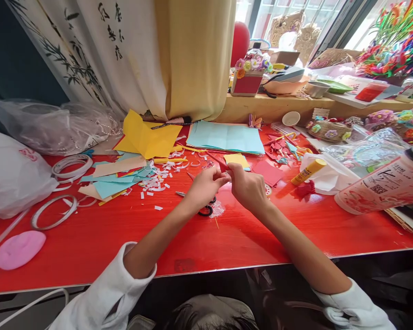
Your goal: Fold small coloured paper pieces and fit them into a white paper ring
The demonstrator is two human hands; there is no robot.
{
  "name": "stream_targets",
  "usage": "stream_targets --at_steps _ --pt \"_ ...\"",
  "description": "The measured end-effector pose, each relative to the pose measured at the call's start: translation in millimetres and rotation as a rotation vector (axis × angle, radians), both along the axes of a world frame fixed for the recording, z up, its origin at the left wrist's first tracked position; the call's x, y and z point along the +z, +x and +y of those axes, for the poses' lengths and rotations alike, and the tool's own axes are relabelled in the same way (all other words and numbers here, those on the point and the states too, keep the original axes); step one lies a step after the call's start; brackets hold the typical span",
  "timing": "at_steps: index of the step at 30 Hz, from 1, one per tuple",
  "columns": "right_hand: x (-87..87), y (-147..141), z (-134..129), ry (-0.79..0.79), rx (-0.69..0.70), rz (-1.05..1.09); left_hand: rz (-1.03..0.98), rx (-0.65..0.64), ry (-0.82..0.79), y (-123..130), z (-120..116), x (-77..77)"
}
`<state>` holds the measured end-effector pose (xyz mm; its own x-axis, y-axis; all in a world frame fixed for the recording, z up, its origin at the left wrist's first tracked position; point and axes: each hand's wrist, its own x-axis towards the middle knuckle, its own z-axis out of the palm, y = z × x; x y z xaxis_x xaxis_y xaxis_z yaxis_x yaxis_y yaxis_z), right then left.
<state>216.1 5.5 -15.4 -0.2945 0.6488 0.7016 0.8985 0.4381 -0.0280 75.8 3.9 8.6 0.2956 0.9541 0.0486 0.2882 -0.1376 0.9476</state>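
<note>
Over the middle of the red table, both my hands meet with closed fingers. A narrow piece of red paper (219, 160) sticks up between them. My left hand (206, 185) pinches its lower end, and my right hand (247, 185) grips it from the other side. Under my left wrist lie scissors (205, 211) with black handles, partly hidden by the forearm. Just beyond my right hand are a small yellow paper square (237, 159) and red paper squares (268, 172). A sheet stack of light blue paper (227, 137) lies farther back.
White paper scraps (158, 176) and coloured sheets (120, 176) spread on the left, near tape rolls (55, 213) and a pink lump (20, 250). A yellow glue stick (309, 172) and a large pink cup (382, 183) are on the right. Yellow paper (151, 135) lies by the curtain.
</note>
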Motion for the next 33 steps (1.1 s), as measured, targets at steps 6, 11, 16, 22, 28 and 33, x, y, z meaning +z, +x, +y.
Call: stream_targets --at_steps 6,11,16,22,28,33 --pt "-3.0 -7 -1 -0.087 0.034 0.168 0.248 0.13 0.314 8 -9 -5.7" --pt "8.0 -14 -6 -0.376 0.128 0.531 0.322 0.2 0.62 12 -13 -14.3" --pt "12.7 -15 -6 -0.592 0.243 0.793 0.667 0.257 1.108 8 -9 -15.4" --pt "13.7 -15 -7 -0.685 0.313 0.922 0.91 0.253 1.551 -1 -4 -8.7" --pt "15.8 -16 -8 -0.749 0.314 0.966 0.955 0.117 1.729 -10 -3 -3.2" --pt "13.0 -17 -5 -0.719 0.323 0.953 0.922 0.017 1.773 -14 0 -0.3"
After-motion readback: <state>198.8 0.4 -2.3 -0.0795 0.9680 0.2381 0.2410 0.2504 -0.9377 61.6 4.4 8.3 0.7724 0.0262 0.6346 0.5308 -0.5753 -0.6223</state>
